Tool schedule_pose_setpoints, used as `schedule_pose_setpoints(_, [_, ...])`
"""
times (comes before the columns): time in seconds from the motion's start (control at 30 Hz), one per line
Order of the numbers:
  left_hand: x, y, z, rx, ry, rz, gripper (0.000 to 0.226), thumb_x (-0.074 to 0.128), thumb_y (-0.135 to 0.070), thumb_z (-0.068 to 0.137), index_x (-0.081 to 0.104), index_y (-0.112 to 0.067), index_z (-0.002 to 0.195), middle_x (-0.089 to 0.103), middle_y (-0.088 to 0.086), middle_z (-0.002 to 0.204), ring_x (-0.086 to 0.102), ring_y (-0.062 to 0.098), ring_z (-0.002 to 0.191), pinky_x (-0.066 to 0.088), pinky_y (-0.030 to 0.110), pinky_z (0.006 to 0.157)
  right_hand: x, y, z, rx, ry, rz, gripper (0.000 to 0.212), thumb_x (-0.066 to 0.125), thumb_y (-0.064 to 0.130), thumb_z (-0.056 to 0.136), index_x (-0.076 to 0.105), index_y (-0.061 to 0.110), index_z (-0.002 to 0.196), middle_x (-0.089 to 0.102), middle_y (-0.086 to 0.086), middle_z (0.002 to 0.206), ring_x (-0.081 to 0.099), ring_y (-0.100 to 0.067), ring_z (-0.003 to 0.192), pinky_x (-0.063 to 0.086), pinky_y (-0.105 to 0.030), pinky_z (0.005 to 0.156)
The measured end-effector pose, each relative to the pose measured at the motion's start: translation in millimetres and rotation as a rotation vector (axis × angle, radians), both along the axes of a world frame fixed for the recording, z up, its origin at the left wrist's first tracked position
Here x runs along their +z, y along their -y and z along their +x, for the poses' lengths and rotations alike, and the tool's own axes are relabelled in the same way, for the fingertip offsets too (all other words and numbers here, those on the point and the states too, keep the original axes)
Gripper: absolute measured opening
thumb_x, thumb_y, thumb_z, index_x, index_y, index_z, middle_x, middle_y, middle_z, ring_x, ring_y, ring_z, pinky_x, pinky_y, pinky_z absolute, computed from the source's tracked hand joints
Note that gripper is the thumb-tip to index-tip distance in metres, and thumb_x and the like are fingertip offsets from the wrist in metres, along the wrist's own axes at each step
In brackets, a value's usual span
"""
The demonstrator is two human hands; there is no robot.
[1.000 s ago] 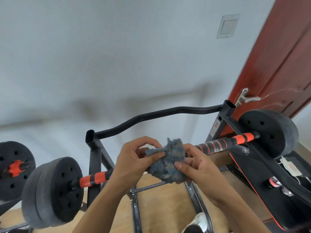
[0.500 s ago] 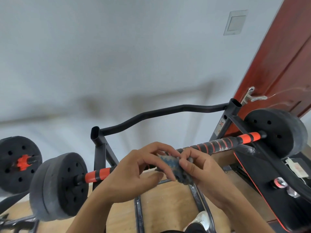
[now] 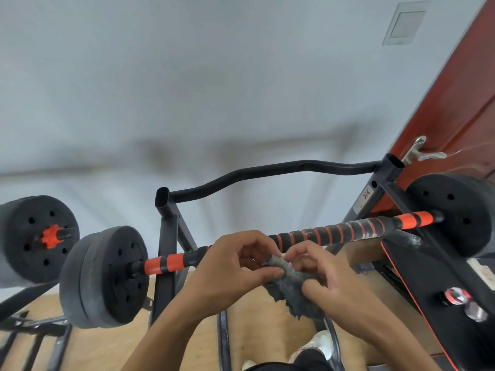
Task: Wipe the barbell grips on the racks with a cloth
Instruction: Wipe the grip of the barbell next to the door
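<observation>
We judge the wiping hardly begun: our left grip (image 3: 230, 266) and right grip (image 3: 329, 277) both pinch the bunched cloth (image 3: 292, 290) beside the barbell handle (image 3: 334, 231), whose right stretch looks dusty.

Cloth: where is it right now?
Head view, lower centre: the cloth is bunched between the left hand and the right hand, both pinching it, just below the striped barbell grip.

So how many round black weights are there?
3 round black weights: one far left, two on the orange-striped bar, at its left and right ends. More may be hidden.
</observation>
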State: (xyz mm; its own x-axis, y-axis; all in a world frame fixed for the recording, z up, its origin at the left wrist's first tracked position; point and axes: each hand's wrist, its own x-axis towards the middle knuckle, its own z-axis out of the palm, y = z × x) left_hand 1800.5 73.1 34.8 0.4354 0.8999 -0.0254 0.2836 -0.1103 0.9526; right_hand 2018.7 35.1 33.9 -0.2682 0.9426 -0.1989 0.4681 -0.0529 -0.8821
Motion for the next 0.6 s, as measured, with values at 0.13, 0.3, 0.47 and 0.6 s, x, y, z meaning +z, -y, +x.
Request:
schedule_pose_setpoints(0.13, [-10, 3, 2, 0.112, 0.004, 0.002, 0.016, 0.087, -0.012, 0.083, 0.074, -0.017, 0.091, 0.076, -0.003, 0.088, 0.076, 0.022, 0.085, 0.065, 0.04, 0.08, -2, 0, -19, 0.13, 0.135, 0.112, 0.016, 0.035, 0.043, 0.102, 0.05, 0.038, 0.104, 0.071, 0.008, 0.082, 0.067, -0.011, 0.074, 0.056, -0.046, 0.074])
schedule_pose_setpoints(0.3, [-16, 4, -4, 0.239, 0.127, -0.017, 0.014, 0.086, -0.01, 0.085, 0.075, -0.011, 0.094, 0.077, 0.003, 0.088, 0.077, 0.025, 0.086, 0.064, 0.045, 0.082, -9, -11, -28, 0.088, 0.055, 0.154, 0.029, 0.047, 0.056, 0.102, 0.055, 0.031, 0.091, 0.066, 0.003, 0.079, 0.063, -0.012, 0.071, 0.053, -0.035, 0.065])
schedule_pose_setpoints(0.47, [-18, 1, -19, 0.096, 0.066, -0.021, 0.015, 0.072, -0.005, 0.095, 0.078, -0.018, 0.1, 0.076, 0.001, 0.099, 0.073, 0.027, 0.099, 0.06, 0.042, 0.091, -22, -12, -32, -0.007, -0.09, 0.119, 0.008, 0.058, 0.031, 0.102, 0.06, 0.025, 0.097, 0.067, 0.005, 0.083, 0.066, -0.011, 0.076, 0.055, -0.026, 0.066])
schedule_pose_setpoints(0.6, [-22, -9, -32, 0.204, -0.127, 0.056, 0.019, 0.07, -0.012, 0.096, 0.077, -0.029, 0.097, 0.074, -0.013, 0.098, 0.071, 0.013, 0.097, 0.061, 0.033, 0.088, -17, -25, -14, -0.125, -0.08, 0.101, 0.008, 0.066, 0.022, 0.097, 0.066, 0.029, 0.102, 0.073, 0.006, 0.086, 0.072, -0.012, 0.073, 0.061, -0.031, 0.064])
